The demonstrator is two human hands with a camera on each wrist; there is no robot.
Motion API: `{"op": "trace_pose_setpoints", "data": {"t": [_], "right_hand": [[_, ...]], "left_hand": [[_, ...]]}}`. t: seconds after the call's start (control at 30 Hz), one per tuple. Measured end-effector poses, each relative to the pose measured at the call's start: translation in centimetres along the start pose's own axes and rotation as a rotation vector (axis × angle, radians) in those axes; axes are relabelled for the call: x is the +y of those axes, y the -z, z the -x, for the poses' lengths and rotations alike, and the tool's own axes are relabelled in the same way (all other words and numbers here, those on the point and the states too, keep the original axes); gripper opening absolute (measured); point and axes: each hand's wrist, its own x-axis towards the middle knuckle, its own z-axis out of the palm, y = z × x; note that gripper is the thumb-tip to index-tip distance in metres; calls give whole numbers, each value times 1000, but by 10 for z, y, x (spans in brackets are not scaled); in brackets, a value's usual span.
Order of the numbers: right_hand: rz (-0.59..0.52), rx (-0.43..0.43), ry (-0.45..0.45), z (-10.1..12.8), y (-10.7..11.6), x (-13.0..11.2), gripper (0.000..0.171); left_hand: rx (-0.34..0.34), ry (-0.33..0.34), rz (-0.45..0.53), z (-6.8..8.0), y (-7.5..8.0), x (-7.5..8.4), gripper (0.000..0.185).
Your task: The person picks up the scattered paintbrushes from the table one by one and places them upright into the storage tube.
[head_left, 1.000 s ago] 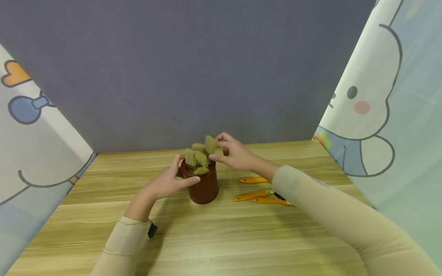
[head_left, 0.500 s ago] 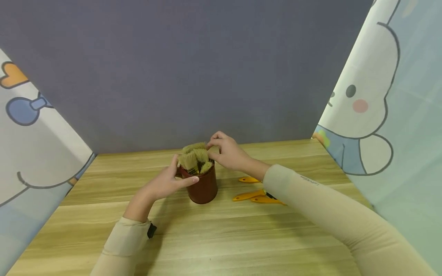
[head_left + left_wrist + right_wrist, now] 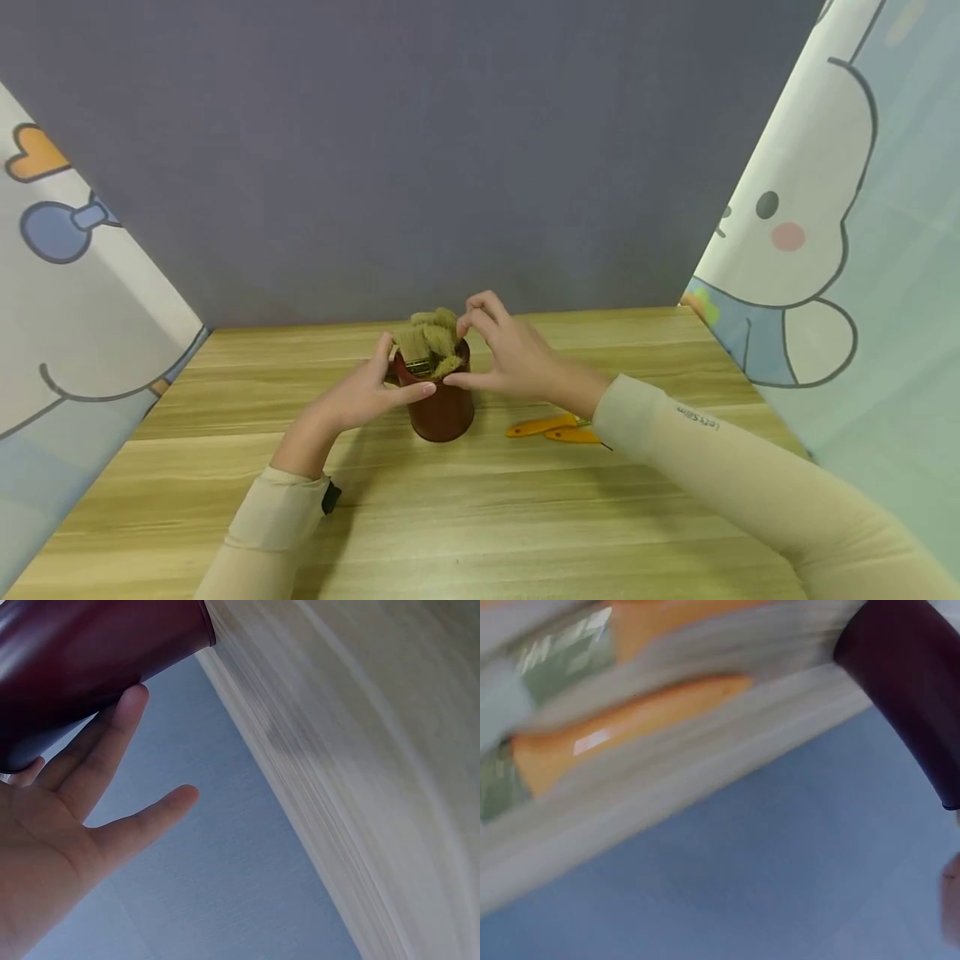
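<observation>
A dark red cup point(image 3: 444, 410) stands on the wooden table point(image 3: 480, 508) with several brushes point(image 3: 429, 342) in it, bristles up. My left hand point(image 3: 367, 392) holds the cup's left side, thumb across the front below the rim. In the left wrist view its fingers point(image 3: 97, 757) lie against the cup point(image 3: 75, 667). My right hand point(image 3: 510, 357) is at the cup's right rim. Its bent fingertips touch the bristles and its thumb reaches along the front rim towards my left thumb. The right wrist view shows the cup point(image 3: 907, 697), blurred.
Yellow-handled brushes point(image 3: 551, 429) lie flat on the table just right of the cup, partly behind my right forearm; they also show in the right wrist view as blurred yellow handles point(image 3: 622, 727). A grey backdrop point(image 3: 420, 150) and cartoon-print curtains point(image 3: 825, 233) enclose the table.
My right hand, which pinched a raised brush a second ago, has lowered it into the cup and now rests at the rim. My left hand has stayed on the cup.
</observation>
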Motion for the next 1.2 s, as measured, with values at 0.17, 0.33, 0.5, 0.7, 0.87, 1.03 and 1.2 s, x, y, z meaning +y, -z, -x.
{"op": "trace_pose_setpoints", "data": {"t": [0.17, 0.33, 0.5, 0.7, 0.87, 1.03, 1.2], "right_hand": [[114, 78, 293, 1, -1, 2, 21], [37, 64, 252, -5, 5, -2, 9], [-12, 96, 142, -20, 13, -5, 13], [65, 76, 99, -34, 13, 1, 15], [164, 46, 156, -33, 3, 4, 19], [128, 59, 114, -28, 8, 4, 28], [5, 37, -10, -19, 28, 16, 34]], "left_hand": [[-14, 22, 0, 0, -1, 0, 67], [-7, 14, 14, -1, -1, 0, 66], [-5, 4, 7, -1, 0, 1, 68], [-13, 6, 12, -2, 0, 1, 78], [-23, 14, 27, -2, -1, -1, 90], [-23, -2, 36, -2, -2, -4, 88], [-3, -1, 14, -2, -2, -4, 77]]}}
